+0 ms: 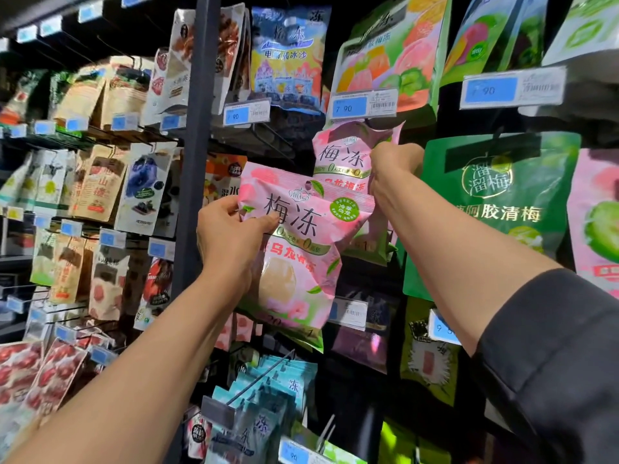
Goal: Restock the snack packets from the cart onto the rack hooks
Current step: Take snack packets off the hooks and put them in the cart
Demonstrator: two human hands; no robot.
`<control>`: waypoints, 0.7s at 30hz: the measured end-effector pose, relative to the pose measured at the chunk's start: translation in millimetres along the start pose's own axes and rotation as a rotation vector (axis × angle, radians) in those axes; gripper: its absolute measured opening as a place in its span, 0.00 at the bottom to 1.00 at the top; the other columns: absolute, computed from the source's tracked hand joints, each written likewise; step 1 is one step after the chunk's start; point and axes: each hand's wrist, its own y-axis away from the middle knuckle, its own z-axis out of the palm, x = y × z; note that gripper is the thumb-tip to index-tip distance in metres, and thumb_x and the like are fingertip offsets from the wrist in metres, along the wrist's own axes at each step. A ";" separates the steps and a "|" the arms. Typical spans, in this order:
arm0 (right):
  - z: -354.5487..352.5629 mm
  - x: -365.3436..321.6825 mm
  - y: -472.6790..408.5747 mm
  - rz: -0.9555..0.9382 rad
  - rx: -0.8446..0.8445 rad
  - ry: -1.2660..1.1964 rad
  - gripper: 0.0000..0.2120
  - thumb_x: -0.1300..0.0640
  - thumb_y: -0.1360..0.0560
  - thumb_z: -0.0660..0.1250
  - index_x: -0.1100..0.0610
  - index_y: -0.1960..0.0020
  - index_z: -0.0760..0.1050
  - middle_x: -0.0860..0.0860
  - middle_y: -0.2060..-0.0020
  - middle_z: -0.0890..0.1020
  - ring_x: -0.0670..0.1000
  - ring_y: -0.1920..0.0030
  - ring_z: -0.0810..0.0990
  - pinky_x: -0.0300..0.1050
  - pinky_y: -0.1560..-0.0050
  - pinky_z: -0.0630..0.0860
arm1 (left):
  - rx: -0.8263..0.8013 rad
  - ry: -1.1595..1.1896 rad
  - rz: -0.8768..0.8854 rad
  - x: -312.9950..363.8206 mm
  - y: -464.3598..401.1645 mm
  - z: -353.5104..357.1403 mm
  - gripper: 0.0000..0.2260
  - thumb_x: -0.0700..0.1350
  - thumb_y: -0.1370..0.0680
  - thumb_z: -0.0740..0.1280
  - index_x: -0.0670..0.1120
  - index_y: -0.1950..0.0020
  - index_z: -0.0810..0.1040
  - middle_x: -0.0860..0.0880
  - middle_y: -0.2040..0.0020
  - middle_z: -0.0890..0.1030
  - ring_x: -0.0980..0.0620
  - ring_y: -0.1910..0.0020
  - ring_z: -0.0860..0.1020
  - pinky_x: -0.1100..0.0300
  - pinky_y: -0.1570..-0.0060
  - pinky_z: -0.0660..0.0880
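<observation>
A pink snack packet (294, 249) is held up in front of the rack, its lower part tilted toward the right. The left hand (231, 236) grips its left edge, thumb across the front print and fingers curled behind. Just to the right and a little higher, a second pink packet (345, 155) of the same print hangs below a blue price tag (363, 105). The right hand (393, 169) is curled round its upper right edge. Farther right hangs a large green packet (495, 209), beside the dark sleeve (549, 356) of the right arm.
</observation>
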 end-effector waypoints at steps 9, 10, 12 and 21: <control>3.9 2.7 -0.6 0.016 0.001 -0.022 0.08 0.63 0.22 0.59 0.59 0.60 0.66 0.52 0.62 0.70 0.54 0.56 0.73 0.44 0.58 0.71 | -0.001 0.017 -0.016 -7.5 -2.4 1.5 0.09 0.38 0.36 0.77 0.50 0.66 0.81 0.48 0.64 0.85 0.45 0.61 0.84 0.41 0.55 0.81; 3.9 3.0 -2.4 -0.012 0.011 -0.012 0.10 0.62 0.22 0.60 0.58 0.62 0.64 0.52 0.63 0.71 0.55 0.56 0.74 0.44 0.58 0.70 | -0.007 0.022 -0.016 -7.4 -2.5 1.9 0.09 0.38 0.36 0.77 0.49 0.65 0.81 0.48 0.63 0.85 0.45 0.61 0.84 0.41 0.55 0.81; 4.2 2.7 -3.2 -0.069 0.050 0.066 0.05 0.61 0.23 0.63 0.63 0.52 0.73 0.54 0.54 0.78 0.55 0.51 0.78 0.43 0.57 0.71 | -0.020 0.035 -0.018 -8.4 -3.6 2.7 0.08 0.39 0.37 0.77 0.48 0.65 0.81 0.47 0.63 0.85 0.45 0.60 0.84 0.42 0.56 0.81; 6.2 4.0 4.8 -0.045 0.018 0.017 0.03 0.63 0.24 0.62 0.61 0.51 0.71 0.54 0.56 0.74 0.53 0.56 0.74 0.45 0.58 0.72 | -0.022 0.042 -0.050 -14.9 -5.4 -0.1 0.07 0.40 0.39 0.76 0.49 0.64 0.82 0.46 0.63 0.85 0.44 0.61 0.84 0.41 0.56 0.81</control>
